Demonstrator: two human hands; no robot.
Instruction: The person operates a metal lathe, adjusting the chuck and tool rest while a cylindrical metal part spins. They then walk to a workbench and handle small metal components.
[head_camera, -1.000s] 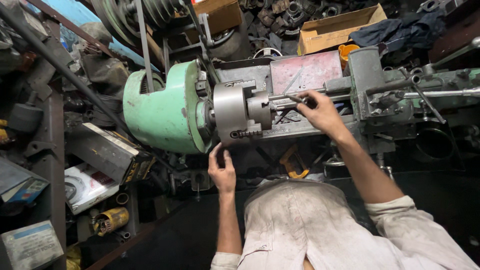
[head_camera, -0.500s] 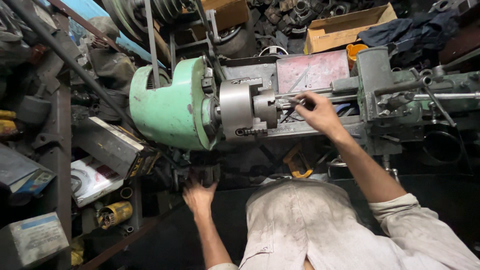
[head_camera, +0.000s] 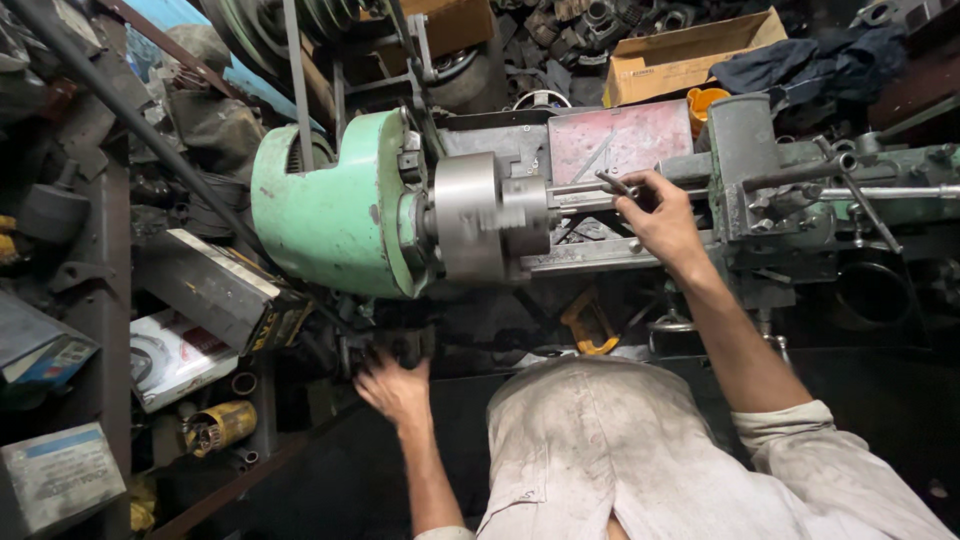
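Right hand (head_camera: 660, 222) pinches a stiff, likely slippery steel rod (head_camera: 585, 188) beside the lathe's chuck (head_camera: 470, 228); left hand (head_camera: 395, 388) spread below, its grip unclear.

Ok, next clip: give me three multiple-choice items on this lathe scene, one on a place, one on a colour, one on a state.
1. Where is the left hand?
A. On the chuck
B. Low, under the headstock cover
C. On the cardboard box

2. What colour is the headstock cover?
A. Light green
B. Red
C. Yellow

3. What is the right hand doing?
A. Hanging free
B. Resting flat on the shirt
C. Gripping a metal rod beside the chuck

Key: 1 B, the hand reaches at dark parts beneath the cover. 2 A, the cover's paint is pale green. 3 C, the fingers curl round the rod to the right of the chuck.
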